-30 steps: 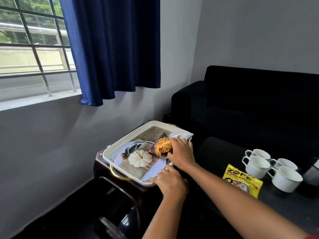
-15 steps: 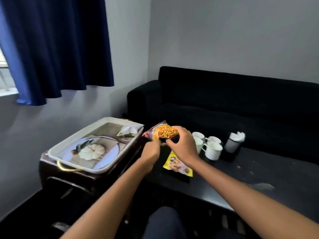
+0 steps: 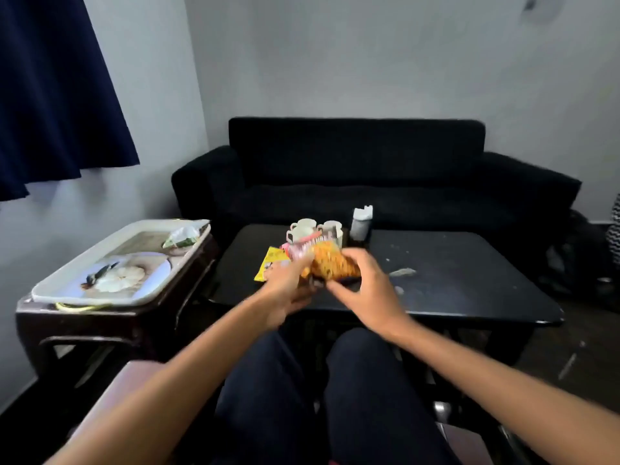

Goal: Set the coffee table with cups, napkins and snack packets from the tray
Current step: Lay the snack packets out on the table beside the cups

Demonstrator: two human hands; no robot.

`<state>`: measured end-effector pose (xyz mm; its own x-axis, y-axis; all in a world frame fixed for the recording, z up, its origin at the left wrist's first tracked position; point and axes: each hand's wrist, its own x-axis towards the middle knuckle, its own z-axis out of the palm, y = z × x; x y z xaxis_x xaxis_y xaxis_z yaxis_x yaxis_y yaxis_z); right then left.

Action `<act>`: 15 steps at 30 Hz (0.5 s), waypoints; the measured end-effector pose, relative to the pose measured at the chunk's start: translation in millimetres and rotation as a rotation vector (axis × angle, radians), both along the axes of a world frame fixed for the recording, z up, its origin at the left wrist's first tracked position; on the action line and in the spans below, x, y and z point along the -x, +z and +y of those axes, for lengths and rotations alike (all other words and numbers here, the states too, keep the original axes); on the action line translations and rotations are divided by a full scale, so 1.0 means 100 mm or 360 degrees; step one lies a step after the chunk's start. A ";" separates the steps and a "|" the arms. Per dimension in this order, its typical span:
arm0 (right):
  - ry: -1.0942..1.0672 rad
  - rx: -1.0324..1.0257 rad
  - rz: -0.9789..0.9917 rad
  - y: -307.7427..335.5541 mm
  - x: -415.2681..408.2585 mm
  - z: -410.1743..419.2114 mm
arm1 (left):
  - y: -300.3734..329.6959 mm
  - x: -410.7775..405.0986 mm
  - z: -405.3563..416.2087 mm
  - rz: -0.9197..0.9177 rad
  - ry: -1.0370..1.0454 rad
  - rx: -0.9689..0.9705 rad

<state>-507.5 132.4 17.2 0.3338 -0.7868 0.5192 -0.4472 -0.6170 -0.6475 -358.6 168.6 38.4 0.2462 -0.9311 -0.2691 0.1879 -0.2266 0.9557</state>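
Both hands grip one orange snack packet (image 3: 330, 265) above the worktop's (image 3: 469, 290) near-left part: left hand (image 3: 285, 292), right hand (image 3: 364, 288). Just behind lie a yellow packet (image 3: 270, 263), white cups (image 3: 302, 228) and a napkin holder (image 3: 360, 223). Far left, the tray (image 3: 67, 283) holds another packet (image 3: 183, 236).

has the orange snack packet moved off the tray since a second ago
Yes. The orange snack packet, earlier on the tray, is now held by both the left hand and right hand above the coffee table, beside the yellow packet.
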 end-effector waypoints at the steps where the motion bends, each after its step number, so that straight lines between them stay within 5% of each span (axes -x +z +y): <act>1: 0.0060 -0.0102 -0.0067 -0.03 0.08 0.12 | -0.04 0.04 0.10 -0.0015 -0.0028 0.0002; 8: 0.0377 -0.1092 -0.0488 -0.11 0.40 0.56 | -0.16 0.18 0.56 -0.0227 -0.0358 0.0001; 15: 0.0339 -0.1322 -0.0799 -0.01 0.43 0.47 | -0.07 0.24 0.60 -0.0332 -0.0399 0.0087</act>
